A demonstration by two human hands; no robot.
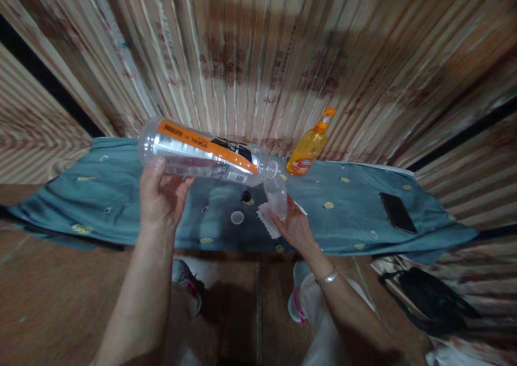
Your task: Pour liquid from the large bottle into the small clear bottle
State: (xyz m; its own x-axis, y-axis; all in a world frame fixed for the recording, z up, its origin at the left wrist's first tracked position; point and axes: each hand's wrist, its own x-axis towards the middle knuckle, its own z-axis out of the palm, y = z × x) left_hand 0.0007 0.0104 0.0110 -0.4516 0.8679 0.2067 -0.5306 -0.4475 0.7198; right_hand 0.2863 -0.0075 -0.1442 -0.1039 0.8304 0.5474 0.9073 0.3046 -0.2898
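Note:
My left hand [163, 193] grips a large clear plastic bottle [202, 150] with an orange and silver label. It lies tilted on its side, its mouth pointing right. At that mouth stands a small translucent bottle [276, 192], which my right hand [294, 223] holds by its lower part. A pale cloth or tissue [269, 221] with a scalloped edge hangs beside the fingers of my right hand. Whether liquid passes between the bottles I cannot tell. Below the large bottle are a small black cap [246, 196] and a round, clear lid [237, 217].
An orange pump bottle [307, 150] stands at the back of the green patterned cloth [335, 231]. A black phone [398, 213] lies on the right. Behind hangs a striped curtain [242, 59]. A dark bag [432, 296] rests on the floor at the right.

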